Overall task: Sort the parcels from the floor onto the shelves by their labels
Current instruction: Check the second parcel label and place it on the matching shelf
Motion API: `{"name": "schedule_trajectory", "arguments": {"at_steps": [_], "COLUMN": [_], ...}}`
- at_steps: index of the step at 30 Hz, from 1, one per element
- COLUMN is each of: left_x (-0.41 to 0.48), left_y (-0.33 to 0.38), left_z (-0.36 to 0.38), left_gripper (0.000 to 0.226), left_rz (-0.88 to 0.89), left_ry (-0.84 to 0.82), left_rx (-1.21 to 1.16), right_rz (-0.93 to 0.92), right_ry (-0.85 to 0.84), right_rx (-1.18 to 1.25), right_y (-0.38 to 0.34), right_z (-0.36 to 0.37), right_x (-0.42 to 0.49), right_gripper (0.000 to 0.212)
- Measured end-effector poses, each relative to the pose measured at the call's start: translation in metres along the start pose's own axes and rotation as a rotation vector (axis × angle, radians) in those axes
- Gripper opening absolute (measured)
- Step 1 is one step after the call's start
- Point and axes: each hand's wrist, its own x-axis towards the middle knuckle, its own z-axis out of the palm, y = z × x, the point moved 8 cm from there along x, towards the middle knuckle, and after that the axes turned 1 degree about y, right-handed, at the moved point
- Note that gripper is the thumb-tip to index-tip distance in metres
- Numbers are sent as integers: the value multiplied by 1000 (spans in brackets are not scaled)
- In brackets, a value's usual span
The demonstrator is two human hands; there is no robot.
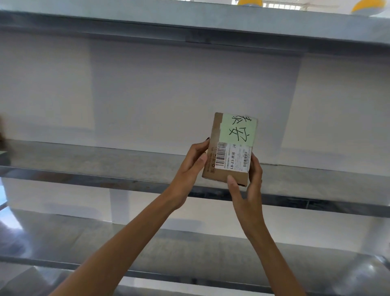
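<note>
A small brown cardboard parcel (231, 148) is held upright in front of the metal shelves. A pale green label with black handwriting covers its upper face, and a white barcode sticker sits below it. My left hand (193, 167) grips the parcel's left edge. My right hand (247, 179) holds its lower right corner, thumb on the front. The parcel hovers just above the front lip of the middle shelf (105, 160).
A lower shelf (147, 249) runs below my forearms and an upper shelf (190, 23) spans the top. A white wall backs the shelves. A dark blurred object (3, 145) sits at the left edge of the middle shelf. Yellow shapes (250, 2) show above the upper shelf.
</note>
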Motion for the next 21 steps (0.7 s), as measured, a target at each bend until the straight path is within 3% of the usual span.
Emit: {"name": "schedule_trajectory", "arguments": {"at_steps": [3,8,13,16,21], "left_x": [-3,1,6,11,21], "left_y": [-3,-12,-27,-23,-5], "left_z": [-9,-14,-7,1,5], "left_gripper": [40,63,123,129,117], "left_rz": [71,34,-151,-161,-94], "left_ry": [64,43,-74,-140,-69], "left_rx": [-57,-34,-105,-180,-177], "right_rz": [-16,-35,-41,-11,128], "right_ry": [-34,-98,-142,-126,-98], "right_rx": [0,94,200,230,298], "right_y": [-7,-21,-30,-27,-18], "right_z": [2,1,3,1,-1], "right_x": [1,1,-1,-1,1], "right_gripper": [67,70,68,70,93]}}
